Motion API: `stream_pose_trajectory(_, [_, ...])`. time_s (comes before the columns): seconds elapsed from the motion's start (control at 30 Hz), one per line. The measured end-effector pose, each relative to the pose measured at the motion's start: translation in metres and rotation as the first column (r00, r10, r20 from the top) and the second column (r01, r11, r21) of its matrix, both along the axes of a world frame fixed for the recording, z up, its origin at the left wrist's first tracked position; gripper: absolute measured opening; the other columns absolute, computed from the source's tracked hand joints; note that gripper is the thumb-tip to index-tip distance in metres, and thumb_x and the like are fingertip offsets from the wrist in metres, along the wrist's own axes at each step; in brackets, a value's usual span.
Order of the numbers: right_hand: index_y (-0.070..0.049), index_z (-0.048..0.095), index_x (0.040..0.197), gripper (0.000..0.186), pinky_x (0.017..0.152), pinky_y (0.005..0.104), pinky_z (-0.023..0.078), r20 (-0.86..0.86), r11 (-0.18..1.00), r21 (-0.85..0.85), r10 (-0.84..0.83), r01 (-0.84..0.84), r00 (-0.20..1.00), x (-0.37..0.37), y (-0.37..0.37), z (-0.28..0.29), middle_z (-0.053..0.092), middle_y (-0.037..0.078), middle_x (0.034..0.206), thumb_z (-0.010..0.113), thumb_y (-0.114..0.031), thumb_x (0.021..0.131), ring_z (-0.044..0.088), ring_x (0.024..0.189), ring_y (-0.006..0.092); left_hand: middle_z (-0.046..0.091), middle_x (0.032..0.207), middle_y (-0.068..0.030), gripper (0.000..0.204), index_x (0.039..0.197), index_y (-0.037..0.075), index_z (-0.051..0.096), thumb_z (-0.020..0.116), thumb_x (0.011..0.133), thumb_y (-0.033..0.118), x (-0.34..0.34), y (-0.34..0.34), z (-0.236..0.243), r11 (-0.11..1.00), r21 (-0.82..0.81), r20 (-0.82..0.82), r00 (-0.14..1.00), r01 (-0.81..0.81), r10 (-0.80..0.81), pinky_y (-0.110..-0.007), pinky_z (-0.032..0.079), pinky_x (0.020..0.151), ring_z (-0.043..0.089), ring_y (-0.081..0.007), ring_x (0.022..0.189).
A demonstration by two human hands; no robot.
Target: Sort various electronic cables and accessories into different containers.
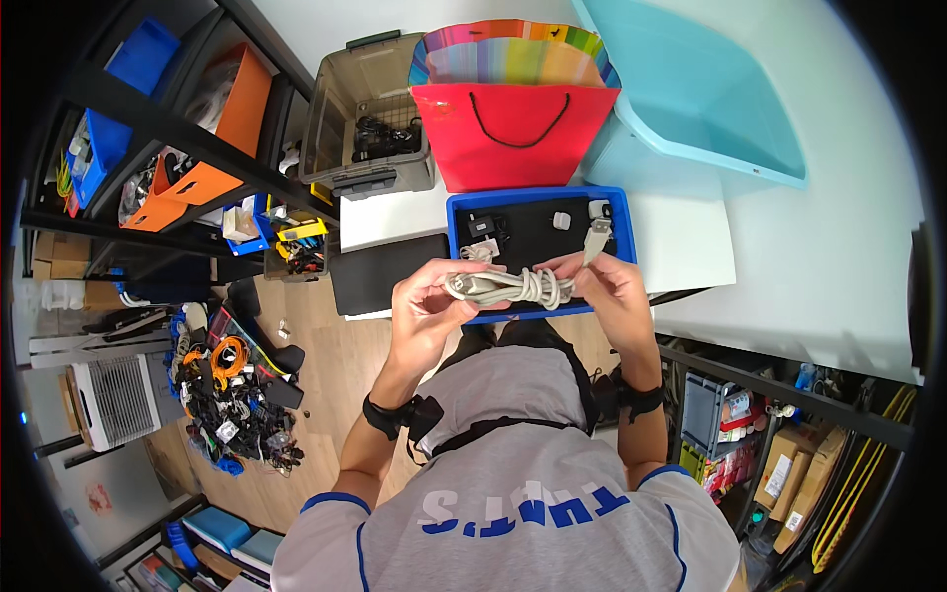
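A bundled beige USB cable is stretched between my two hands, just above the near edge of a blue tray. My left hand grips the bundle's left end between thumb and fingers. At the other end, my right hand pinches the cable beside its wrapped coils, and the USB plug sticks up past the fingers. Inside the tray lie a black power adapter, a white adapter and a small white cable. Another white adapter sits in the tray's far right corner.
Behind the tray stand a red paper bag, a grey bin with black cables and a light-blue tub. A black flat panel lies left of the tray. A heap of cables covers floor at left; shelves flank both sides.
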State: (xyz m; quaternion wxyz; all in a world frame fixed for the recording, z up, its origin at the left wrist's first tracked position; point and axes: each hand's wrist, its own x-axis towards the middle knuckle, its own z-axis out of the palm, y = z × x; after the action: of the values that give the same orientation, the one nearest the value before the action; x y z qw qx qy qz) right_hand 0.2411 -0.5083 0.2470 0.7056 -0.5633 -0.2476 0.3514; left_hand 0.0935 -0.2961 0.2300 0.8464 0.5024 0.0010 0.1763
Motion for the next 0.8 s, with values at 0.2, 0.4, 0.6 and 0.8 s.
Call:
stream_pose_trajectory(0.2, [0.006, 0.065, 0.111, 0.016, 0.099, 0.0332, 0.052, -0.019, 0.998, 0.051, 0.034, -0.033, 0.999, -0.015, 0.013, 0.011, 0.071, 0.017, 0.118, 0.056, -0.005, 0.106, 0.067, 0.111, 0.0191, 0.069, 0.121, -0.0297, 0.036, 0.118, -0.008, 0.064, 0.064, 0.083, -0.016, -0.015, 0.010, -0.012, 0.998, 0.042, 0.120, 0.992, -0.048, 0.042, -0.052, 0.061, 0.098, 0.070, -0.0400, 0.114])
stream_pose_trajectory(0.4, [0.003, 0.057, 0.113, 0.015, 0.099, 0.0352, 0.052, 0.022, 0.987, 0.135, 0.081, -0.084, 0.996, -0.002, 0.016, 0.014, 0.071, 0.017, 0.118, 0.061, -0.010, 0.106, 0.067, 0.114, 0.0207, 0.070, 0.116, -0.0315, 0.037, 0.115, -0.005, 0.067, 0.060, 0.082, -0.019, -0.010, 0.012, -0.015, 0.986, 0.131, 0.194, 0.978, -0.108, 0.081, -0.039, 0.064, 0.079, 0.072, -0.0408, 0.110])
stream_pose_trajectory(0.6, [0.001, 0.057, 0.116, 0.017, 0.099, 0.0353, 0.052, 0.048, 0.990, 0.104, 0.086, -0.090, 0.995, 0.040, -0.006, 0.016, 0.070, 0.017, 0.118, 0.061, -0.011, 0.106, 0.066, 0.112, 0.0199, 0.072, 0.114, -0.0311, 0.035, 0.117, -0.006, 0.068, 0.064, 0.083, -0.015, 0.028, -0.005, 0.009, 0.952, 0.274, 0.143, 0.985, -0.137, 0.100, -0.032, 0.061, 0.070, 0.075, -0.0370, 0.104])
stream_pose_trajectory(0.8, [-0.001, 0.058, 0.118, 0.015, 0.097, 0.0343, 0.055, -0.143, 0.999, 0.016, 0.052, -0.050, 0.988, 0.103, -0.056, 0.024, 0.070, 0.017, 0.116, 0.057, -0.010, 0.106, 0.068, 0.109, 0.0183, 0.075, 0.109, -0.0218, 0.046, 0.115, -0.007, 0.070, 0.090, 0.080, 0.013, 0.105, -0.045, 0.030, 0.932, 0.334, 0.102, 0.988, -0.144, 0.116, -0.039, 0.058, 0.092, 0.075, -0.0339, 0.105])
